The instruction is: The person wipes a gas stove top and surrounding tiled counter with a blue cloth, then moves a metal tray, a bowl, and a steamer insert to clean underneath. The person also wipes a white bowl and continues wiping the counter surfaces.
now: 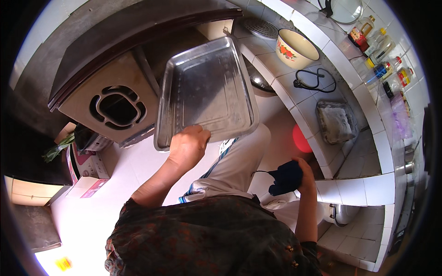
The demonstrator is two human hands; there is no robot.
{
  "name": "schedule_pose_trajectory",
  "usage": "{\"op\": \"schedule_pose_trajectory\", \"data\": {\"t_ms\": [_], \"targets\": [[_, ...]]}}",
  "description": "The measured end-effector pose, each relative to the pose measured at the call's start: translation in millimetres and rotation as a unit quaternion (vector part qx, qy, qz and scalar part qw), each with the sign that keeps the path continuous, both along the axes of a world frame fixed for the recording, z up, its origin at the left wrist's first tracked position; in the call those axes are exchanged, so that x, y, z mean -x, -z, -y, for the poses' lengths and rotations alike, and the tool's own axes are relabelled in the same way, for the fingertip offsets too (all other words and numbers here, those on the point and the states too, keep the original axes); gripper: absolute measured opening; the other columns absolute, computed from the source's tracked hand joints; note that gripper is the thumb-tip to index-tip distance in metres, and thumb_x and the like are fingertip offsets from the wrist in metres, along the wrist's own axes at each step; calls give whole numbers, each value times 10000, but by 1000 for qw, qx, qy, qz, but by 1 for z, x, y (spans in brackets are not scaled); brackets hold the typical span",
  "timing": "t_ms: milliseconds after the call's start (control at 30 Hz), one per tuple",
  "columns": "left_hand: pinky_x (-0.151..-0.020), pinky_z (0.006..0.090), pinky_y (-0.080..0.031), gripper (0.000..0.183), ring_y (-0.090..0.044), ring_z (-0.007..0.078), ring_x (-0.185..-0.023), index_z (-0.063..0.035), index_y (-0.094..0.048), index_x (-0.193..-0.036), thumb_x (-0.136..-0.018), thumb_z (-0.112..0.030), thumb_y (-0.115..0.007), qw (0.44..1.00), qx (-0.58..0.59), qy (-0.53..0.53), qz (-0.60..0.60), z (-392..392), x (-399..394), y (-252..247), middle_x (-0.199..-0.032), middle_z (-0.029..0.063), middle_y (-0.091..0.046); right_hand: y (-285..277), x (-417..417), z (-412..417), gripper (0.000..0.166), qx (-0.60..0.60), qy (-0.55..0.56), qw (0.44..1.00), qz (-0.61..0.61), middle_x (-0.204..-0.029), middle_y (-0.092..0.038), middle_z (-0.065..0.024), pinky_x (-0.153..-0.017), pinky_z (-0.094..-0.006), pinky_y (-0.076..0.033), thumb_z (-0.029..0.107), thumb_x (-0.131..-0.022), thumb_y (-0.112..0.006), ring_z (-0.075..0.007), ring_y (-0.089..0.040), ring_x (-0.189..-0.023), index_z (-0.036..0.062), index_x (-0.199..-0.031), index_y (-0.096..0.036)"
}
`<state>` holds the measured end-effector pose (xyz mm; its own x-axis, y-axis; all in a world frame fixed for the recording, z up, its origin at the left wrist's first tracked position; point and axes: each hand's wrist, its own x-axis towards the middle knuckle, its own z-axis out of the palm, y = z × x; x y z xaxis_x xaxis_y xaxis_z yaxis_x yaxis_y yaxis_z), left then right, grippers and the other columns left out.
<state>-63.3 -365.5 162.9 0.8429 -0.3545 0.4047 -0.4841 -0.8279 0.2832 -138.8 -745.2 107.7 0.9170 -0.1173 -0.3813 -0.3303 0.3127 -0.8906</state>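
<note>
My left hand (190,145) grips the near rim of a rectangular metal tray (207,89), which is held tilted in front of me with its hollow side towards me. The tray's inside shows nothing in it, and its far end reaches to the edge of a dark-topped cabinet (103,79). At the right, my right hand (305,176) is closed around a bunched dark blue cloth (286,177), apart from the tray. A thin dark cord sticks out from the cloth's left side.
On the tiled counter (297,103) at the right stand a cream enamel basin (297,50), a black power cord (316,81) and a clear plastic container (336,122). Several bottles (380,45) stand beyond. A cardboard box (86,165) is on the floor at the left.
</note>
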Motion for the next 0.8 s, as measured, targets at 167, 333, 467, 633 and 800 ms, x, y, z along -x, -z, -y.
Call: {"op": "schedule_pose_trajectory", "data": {"t_ms": [167,333,467,633,800], "targets": [[-589,381,-487,41,-579,277,-726,-92,-572,-722,-712,-68,-541,998,15,-58,33,6,-41,28,-723,82,-549,26,-2,25,327,-64,53,996,-31,-943,-600,-110,-795,-334,-493,282,-882,-491,-212,-599,-867,15,-1060,-549],[-637,403,-493,65,-592,292,-774,-91,-587,-761,-745,-80,-525,994,-5,-109,3,10,-104,47,-789,101,-586,13,-13,31,293,-108,25,993,-46,-922,-623,-99,-783,-347,-503,299,-884,-488,-224,-612,-863,41,-998,-568],[-683,380,-518,129,-623,283,-840,-118,-633,-817,-769,-89,-517,981,-97,-164,-39,12,-162,59,-888,103,-624,7,-25,35,266,-109,59,990,-68,-902,-625,-91,-769,-340,-507,292,-888,-486,-218,-616,-841,57,-985,-567],[-692,367,-526,168,-632,271,-867,-156,-654,-880,-795,-112,-516,969,-167,-174,-59,4,-218,73,-929,88,-637,28,-36,61,340,-73,99,991,-57,-962,-619,-100,-803,-337,-493,303,-864,-518,-219,-606,-880,14,-1038,-562],[-698,397,-516,167,-620,289,-872,-149,-637,-918,-760,-168,-585,954,-211,-199,-71,-17,-266,96,-942,92,-629,50,-40,76,278,-83,109,989,-58,-918,-615,-92,-758,-339,-509,280,-875,-515,-210,-609,-840,47,-1019,-559]]}}
